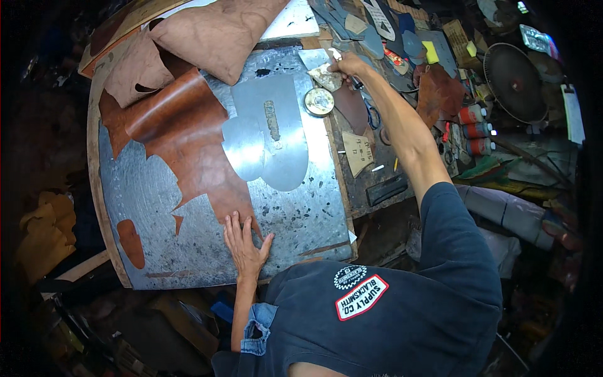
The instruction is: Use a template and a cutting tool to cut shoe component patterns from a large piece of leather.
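Observation:
My left hand [247, 246] lies with fingers spread on the lower end of a brown leather hide [201, 166], pressing it against a scuffed metal sheet [301, 232]. The hide's far part curls up in a roll. Two overlapping grey flat templates [286, 135] rest beside and partly over its right edge. At the far right edge of the sheet, my right hand [353, 66] is closed around a tool with a dark handle [357, 82]; its working end is hidden. Just under those fingers sits a pale stained slab [325, 76], with a round tin [319, 102] close by.
Paler leather pieces [217, 34] cover the table's far end. A small leather offcut [130, 244] lies at left. The right-hand bench holds scissors [374, 117], a card pattern [357, 154], a black oblong block [387, 190], red-labelled bottles [477, 130] and a round dark fan guard [516, 83].

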A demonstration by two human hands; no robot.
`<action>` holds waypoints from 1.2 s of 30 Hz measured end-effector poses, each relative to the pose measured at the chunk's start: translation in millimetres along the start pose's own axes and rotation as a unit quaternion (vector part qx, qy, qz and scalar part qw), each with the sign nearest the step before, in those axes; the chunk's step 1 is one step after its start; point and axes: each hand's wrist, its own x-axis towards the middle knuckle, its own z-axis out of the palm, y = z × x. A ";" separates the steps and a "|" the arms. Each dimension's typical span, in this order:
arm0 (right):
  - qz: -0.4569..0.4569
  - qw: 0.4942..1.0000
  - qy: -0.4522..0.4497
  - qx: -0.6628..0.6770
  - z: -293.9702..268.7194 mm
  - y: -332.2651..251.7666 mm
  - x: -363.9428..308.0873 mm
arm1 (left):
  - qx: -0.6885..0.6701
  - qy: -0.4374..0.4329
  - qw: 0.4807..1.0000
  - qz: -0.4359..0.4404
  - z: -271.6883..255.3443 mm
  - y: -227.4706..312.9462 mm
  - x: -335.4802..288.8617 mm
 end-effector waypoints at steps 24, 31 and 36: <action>-0.190 0.936 0.202 -0.218 9.4 -0.6 -2.0 | 0.001 -0.022 1.000 -0.016 -2.8 2.0 -2.3; -0.124 0.926 0.120 -0.335 25.9 -22.7 10.9 | 0.010 -0.023 0.999 -0.030 -8.2 2.5 -1.5; -0.209 0.873 0.159 -0.411 1.7 -6.3 27.4 | -0.080 0.038 0.996 -0.021 0.3 -7.5 4.9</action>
